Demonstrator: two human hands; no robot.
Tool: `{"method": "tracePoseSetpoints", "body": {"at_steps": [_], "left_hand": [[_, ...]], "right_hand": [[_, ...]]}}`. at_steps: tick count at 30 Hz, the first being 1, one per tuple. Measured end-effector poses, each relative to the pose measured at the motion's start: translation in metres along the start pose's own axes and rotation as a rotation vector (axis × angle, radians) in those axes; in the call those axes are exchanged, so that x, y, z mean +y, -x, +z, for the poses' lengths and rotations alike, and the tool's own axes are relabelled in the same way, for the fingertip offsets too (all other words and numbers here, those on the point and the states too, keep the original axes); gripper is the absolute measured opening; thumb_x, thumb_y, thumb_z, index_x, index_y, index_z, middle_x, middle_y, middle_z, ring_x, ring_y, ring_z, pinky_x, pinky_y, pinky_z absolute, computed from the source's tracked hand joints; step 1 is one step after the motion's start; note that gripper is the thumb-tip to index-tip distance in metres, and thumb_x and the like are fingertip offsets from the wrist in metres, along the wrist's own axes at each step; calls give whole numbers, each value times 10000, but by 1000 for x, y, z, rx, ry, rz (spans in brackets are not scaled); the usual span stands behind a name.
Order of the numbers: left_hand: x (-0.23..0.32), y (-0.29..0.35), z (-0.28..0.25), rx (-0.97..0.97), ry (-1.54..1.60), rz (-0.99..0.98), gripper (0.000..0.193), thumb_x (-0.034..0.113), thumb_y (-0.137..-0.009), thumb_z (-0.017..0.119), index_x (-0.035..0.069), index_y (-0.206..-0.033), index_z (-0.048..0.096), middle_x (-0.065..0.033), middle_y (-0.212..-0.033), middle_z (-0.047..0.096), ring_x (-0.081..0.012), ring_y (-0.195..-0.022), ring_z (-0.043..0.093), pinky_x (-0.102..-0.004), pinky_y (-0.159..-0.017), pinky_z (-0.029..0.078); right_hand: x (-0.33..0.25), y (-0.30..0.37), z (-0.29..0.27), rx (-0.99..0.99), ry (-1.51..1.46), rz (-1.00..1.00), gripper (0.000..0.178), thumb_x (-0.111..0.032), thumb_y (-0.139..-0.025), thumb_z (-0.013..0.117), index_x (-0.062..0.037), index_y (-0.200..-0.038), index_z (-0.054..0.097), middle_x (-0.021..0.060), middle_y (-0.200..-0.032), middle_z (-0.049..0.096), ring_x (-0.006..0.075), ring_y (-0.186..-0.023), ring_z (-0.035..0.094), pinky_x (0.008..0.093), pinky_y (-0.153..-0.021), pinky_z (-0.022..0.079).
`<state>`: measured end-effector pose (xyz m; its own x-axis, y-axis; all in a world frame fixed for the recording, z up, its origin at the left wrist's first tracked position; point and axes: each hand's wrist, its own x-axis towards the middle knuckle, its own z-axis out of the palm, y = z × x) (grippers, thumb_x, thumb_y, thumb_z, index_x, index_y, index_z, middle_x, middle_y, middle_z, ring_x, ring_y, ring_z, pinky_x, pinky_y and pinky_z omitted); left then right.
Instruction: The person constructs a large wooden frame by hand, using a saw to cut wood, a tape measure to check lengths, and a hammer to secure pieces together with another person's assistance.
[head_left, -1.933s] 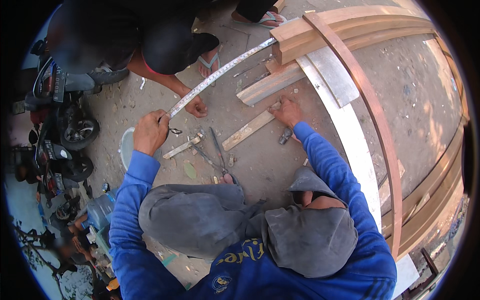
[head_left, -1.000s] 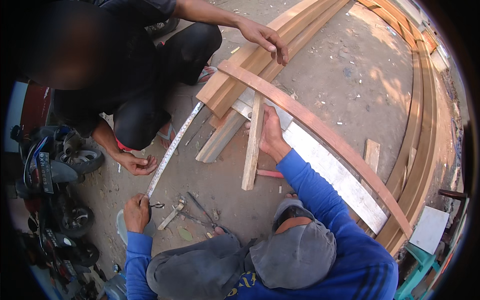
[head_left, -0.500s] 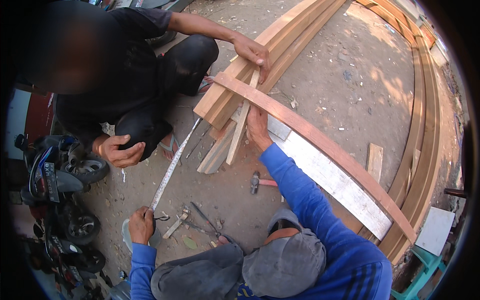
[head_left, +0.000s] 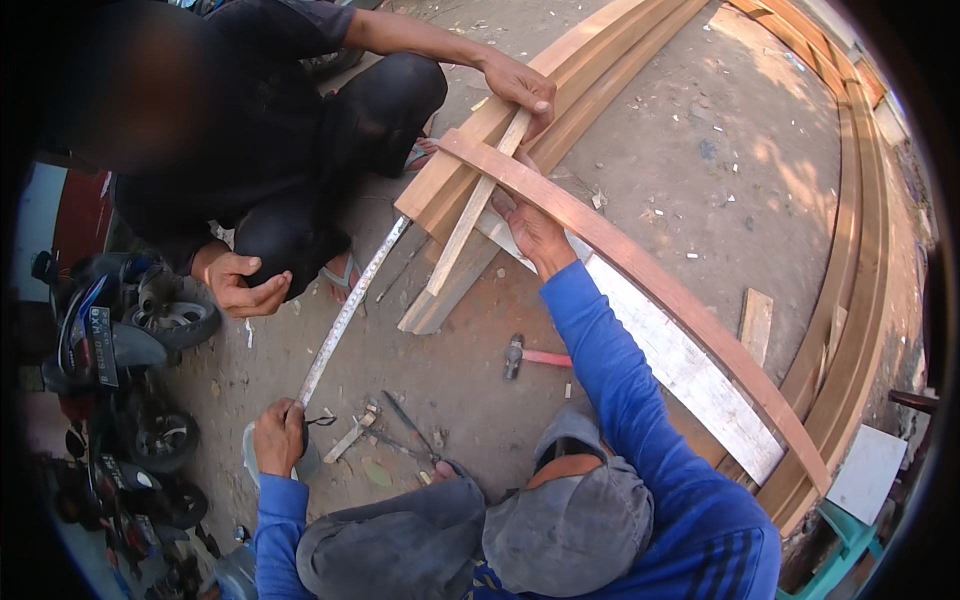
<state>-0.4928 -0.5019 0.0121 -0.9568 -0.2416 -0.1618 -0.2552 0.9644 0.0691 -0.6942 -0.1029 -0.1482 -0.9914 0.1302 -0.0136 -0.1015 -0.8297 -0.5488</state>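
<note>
My left hand (head_left: 279, 437) is closed round a tape measure's case. From it the pale blade (head_left: 352, 308) runs out to the end of the stacked wooden beams (head_left: 437, 195). My right hand (head_left: 537, 238) is palm up beside the beams, thumb stretched out; its fingers pass partly out of sight beneath a long reddish plank (head_left: 640, 262). A narrow wooden strip (head_left: 464, 232) slants across the beam ends, under that plank. Another person's hand (head_left: 520, 88) rests at the strip's upper end, on the beams; that person's other hand (head_left: 243, 284) hangs loose.
A hammer (head_left: 514, 357) with a red handle lies on the ground near my right forearm. Pliers-like long-handled tools (head_left: 405, 425) and wood scraps lie by my foot. A white board (head_left: 670, 350) runs beneath the plank. Motorbikes (head_left: 130, 340) stand at left, a green stool (head_left: 845, 540) at lower right.
My right hand has turned palm up and come away from the narrow strip. The strip's lower end has swung left. My left hand keeps its hold on the tape measure.
</note>
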Motion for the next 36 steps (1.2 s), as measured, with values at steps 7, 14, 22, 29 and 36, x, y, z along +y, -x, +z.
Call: {"method": "tracePoseSetpoints", "body": {"at_steps": [7, 14, 22, 29, 36], "left_hand": [[1, 0, -3, -11, 18, -29, 318, 316, -896, 561, 36, -904, 712, -251, -832, 671, -463, -830, 647, -494, -731, 495], [0, 0, -4, -36, -9, -52, 322, 334, -901, 558, 57, -924, 721, -248, -852, 679, -459, -849, 655, -496, -752, 499], [-1, -2, -1, -31, 2, -47, 321, 332, -902, 560, 56, -923, 721, -251, -840, 677, -456, -846, 658, -500, -752, 500], [0, -3, 0, -43, 10, -41, 325, 330, -901, 560, 50, -931, 721, -248, -846, 677, -452, -843, 659, -487, -751, 503], [-8, -8, -1, -57, 0, -57, 331, 336, -909, 561, 52, -960, 724, -242, -868, 681, -457, -854, 655, -488, -759, 502]], "right_hand": [[13, -11, -19, -14, 57, 45, 572, -305, -984, 657, -79, -1464, 444, 33, -1308, 608, 146, -1147, 602, 326, -930, 526], [34, 29, 8, 84, 229, 103, 548, -245, -1031, 558, -38, -1498, 360, 188, -1302, 552, 295, -1153, 616, 412, -911, 555], [26, 42, 24, 20, 285, 152, 769, -208, -997, 610, 76, -1552, 161, 244, -1215, 597, 277, -999, 678, 352, -846, 584], [33, 41, 38, 13, 310, 76, 819, -210, -946, 703, 110, -1524, 220, 231, -1131, 644, 245, -966, 695, 334, -818, 588], [37, 36, 34, 97, 524, 65, 817, -300, -862, 815, 68, -1418, 343, 164, -1069, 646, 183, -797, 694, 274, -686, 584]]}}
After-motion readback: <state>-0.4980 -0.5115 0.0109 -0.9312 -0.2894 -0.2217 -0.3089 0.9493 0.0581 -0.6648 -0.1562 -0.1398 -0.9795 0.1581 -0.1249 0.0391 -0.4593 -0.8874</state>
